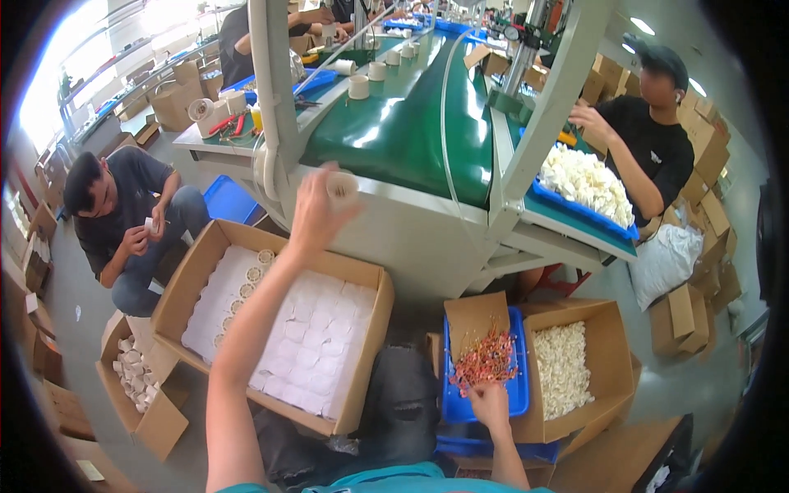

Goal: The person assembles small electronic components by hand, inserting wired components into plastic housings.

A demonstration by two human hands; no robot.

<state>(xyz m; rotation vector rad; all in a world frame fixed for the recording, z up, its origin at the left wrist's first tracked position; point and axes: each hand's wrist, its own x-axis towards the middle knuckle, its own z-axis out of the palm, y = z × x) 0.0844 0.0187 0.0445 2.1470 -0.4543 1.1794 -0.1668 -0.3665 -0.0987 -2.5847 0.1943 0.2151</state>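
Note:
My left hand [319, 215] is raised in front of the conveyor's end, its fingers closed round a white round plastic cup-like part [343, 191] whose open end shows. Below that forearm stands a cardboard box [380, 316] holding rows of white paper-like pieces, with several round white parts [246, 291] in a line among them. At the right, my right hand [491, 404] dips its bent fingers into the near edge of a heap of small red and pink parts with thin leads [486, 361]. They lie in a blue tray [519, 370]. What its fingertips pinch is too small to name.
A box of cream-coloured small pieces [563, 370] stands right of the tray. Ahead runs a green conveyor belt [394, 140] with white cups, framed by metal posts. One person [136, 214] sits at the left; another [649, 131] works at the right beside a heaped blue tray [583, 185].

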